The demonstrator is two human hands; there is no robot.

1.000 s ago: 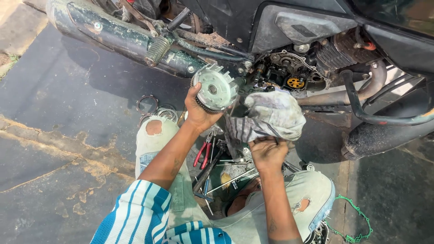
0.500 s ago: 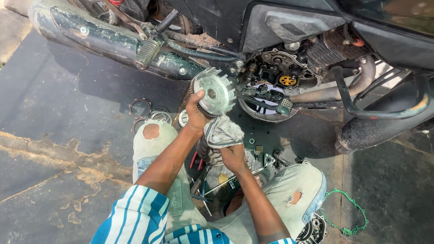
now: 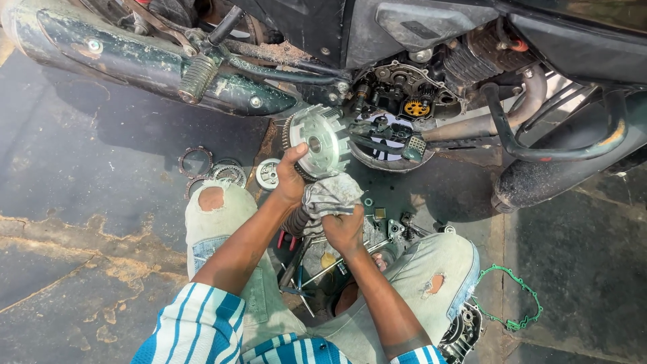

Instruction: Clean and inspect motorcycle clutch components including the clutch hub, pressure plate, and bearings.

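The clutch basket (image 3: 317,143), a round, toothed drum of dull grey metal with a hole at its centre, is held up in the left hand (image 3: 291,180), thumb over its lower rim and fingers wrapped behind, face tilted toward the person, likely so it can be looked over and cleaned. Just below it, the right hand (image 3: 345,229) is clenched on a crumpled grey rag (image 3: 330,197), whose upper edge touches the drum's lower rim (the cloth looks oily and limp). Beyond both hands gapes the opened engine case (image 3: 394,111) of a mud-crusted motorcycle, with gears and a yellow sprocket exposed. To the left of the left hand, thin ring-shaped clutch plates (image 3: 212,170) lie flat on the dark, stained floor (image 3: 87,175). Beneath the hands, between the knees, sit loose tools (image 3: 303,259); a green gasket (image 3: 515,300) lies well right of the right hand.
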